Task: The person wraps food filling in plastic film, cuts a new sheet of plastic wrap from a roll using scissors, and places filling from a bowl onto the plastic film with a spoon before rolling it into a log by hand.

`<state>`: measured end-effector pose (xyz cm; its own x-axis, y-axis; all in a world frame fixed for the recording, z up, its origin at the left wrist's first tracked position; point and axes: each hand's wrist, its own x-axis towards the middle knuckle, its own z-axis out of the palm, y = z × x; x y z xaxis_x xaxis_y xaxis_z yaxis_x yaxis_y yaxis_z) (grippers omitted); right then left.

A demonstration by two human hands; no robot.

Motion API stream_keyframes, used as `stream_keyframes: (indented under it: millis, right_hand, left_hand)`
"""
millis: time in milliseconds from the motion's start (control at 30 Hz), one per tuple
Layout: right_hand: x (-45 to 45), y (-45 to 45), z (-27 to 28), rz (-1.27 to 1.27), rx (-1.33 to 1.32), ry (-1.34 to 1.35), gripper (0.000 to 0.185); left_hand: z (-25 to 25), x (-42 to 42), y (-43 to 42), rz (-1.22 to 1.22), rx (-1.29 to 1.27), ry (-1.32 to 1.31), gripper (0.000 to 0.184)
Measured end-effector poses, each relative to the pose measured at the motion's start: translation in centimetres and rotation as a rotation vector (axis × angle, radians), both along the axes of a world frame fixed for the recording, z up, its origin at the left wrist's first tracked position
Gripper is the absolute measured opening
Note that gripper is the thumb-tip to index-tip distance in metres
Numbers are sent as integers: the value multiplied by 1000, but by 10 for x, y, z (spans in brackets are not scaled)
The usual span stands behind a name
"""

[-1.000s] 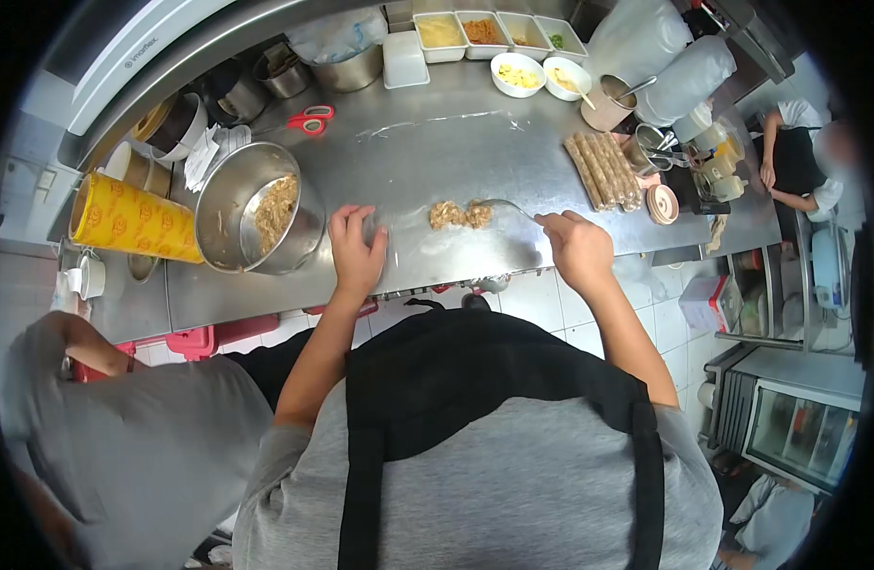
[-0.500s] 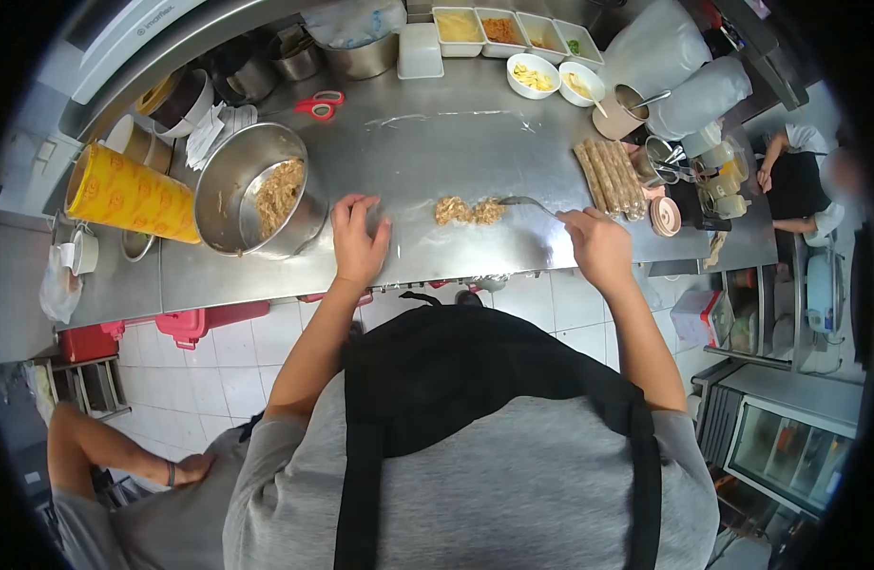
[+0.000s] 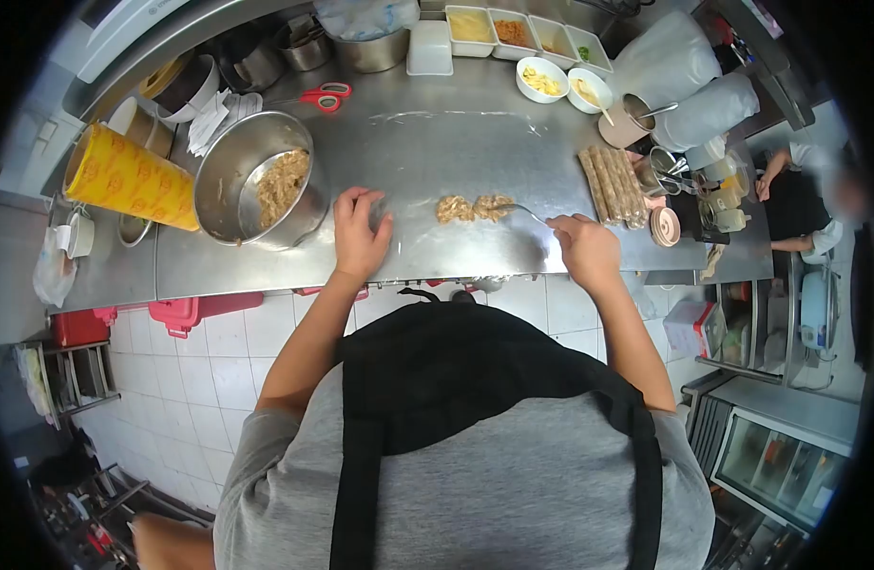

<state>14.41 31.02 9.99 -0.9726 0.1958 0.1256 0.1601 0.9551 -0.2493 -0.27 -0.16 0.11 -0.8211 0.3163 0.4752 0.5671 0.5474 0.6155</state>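
Observation:
My right hand (image 3: pixel 587 249) is closed around the handle of a metal spoon (image 3: pixel 529 211). The spoon's tip touches the right end of a short row of brownish, minced-looking mixture (image 3: pixel 467 209) on the steel counter. Clear plastic film (image 3: pixel 437 117) seems to lie under the mixture, its far edge showing as a wrinkled line. To the left of the mixture, my left hand (image 3: pixel 363 237) rests on the counter near its front edge, thumb apart from the fingers, holding nothing visible. Beyond it stands a large steel bowl (image 3: pixel 206 195) with more of the same mixture (image 3: pixel 282 186) inside.
Several film-wrapped rolls (image 3: pixel 613 187) lie to the right, beside stacked pink lids (image 3: pixel 665 226). Red scissors (image 3: pixel 326 96) and a yellow patterned roll (image 3: pixel 133 178) are on the left. White bowls (image 3: pixel 541 80) of yellow food sit at the back. Another person (image 3: pixel 796 195) stands far right.
My right hand has shifted slightly left and down, the spoon staying at the mixture's right end. My left hand keeps its place. A person at lower left has mostly moved out of view.

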Motion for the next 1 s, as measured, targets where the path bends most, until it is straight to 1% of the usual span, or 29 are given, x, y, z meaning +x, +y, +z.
stream_keyframes:
  millis: [100, 200, 300, 400, 433, 500, 567, 633, 667, 700, 733, 767, 800, 833, 867, 900, 933, 967, 1000]
  right_hand:
    - [-7, -4, 3, 0, -26, 82, 16]
    - [-12, -12, -4, 57, -26, 38, 16]
    - [-6, -17, 13, -4, 12, -22, 17]
    - [-2, -30, 5, 90, -74, 44, 18]
    - [-4, -38, 4, 100, -41, -1, 19]
    - [-5, -37, -8, 22, -55, -15, 20]
    - [6, -28, -3, -36, -57, -74, 24]
    - [21, -5, -21, 20, -183, 27, 27]
    - [28, 4, -22, -6, -304, 45, 28]
    - [38, 7, -24, -36, -435, 69, 30]
    - [44, 7, -24, -159, -548, -44, 27]
    - [50, 2, -21, -210, -615, -37, 25]
    - [58, -1, -39, -191, -629, 129, 21]
    - [65, -10, -42, -286, -713, 126, 15]
    - [72, -24, -38, -312, -815, 116, 14]
    - [75, -33, -57, -305, -729, 210, 16]
    - [78, -41, -67, -311, -782, 289, 16]
    - [86, -49, -58, -348, -773, 284, 15]
    - [93, -53, -62, -353, -765, 251, 16]
  left_hand:
    - [0, 1, 1, -2, -2, 3, 37]
    - [1, 1, 0, 8, -13, 11, 36]
    - [1, 0, 1, 15, -16, -5, 36]
    - [1, 1, 0, 13, -22, -30, 36]
    - [2, 2, -2, 6, -26, -23, 37]
    - [3, 0, -3, -2, -10, 17, 37]
    - [-3, 5, -8, -1, 17, 37, 37]
    - [-7, 1, -16, -27, -8, 8, 39]
    - [-11, -1, -16, 0, 12, -53, 40]
    - [-36, -8, -19, 13, 130, -35, 40]
    - [-20, -12, -16, -73, 183, -109, 39]
    - [-14, -24, -10, -101, 182, -119, 36]
    - [-19, -43, -3, -123, 160, -51, 33]
    - [5, -49, 12, -107, 122, -135, 31]
    - [-1, -72, 19, -100, 160, -103, 30]
    - [-14, -106, 21, -101, 90, -54, 32]
    - [-29, -142, 28, -109, 98, 112, 34]
    - [35, -107, 48, -104, 43, 10, 46]
    - [56, -85, 58, 19, -15, 464, 40]
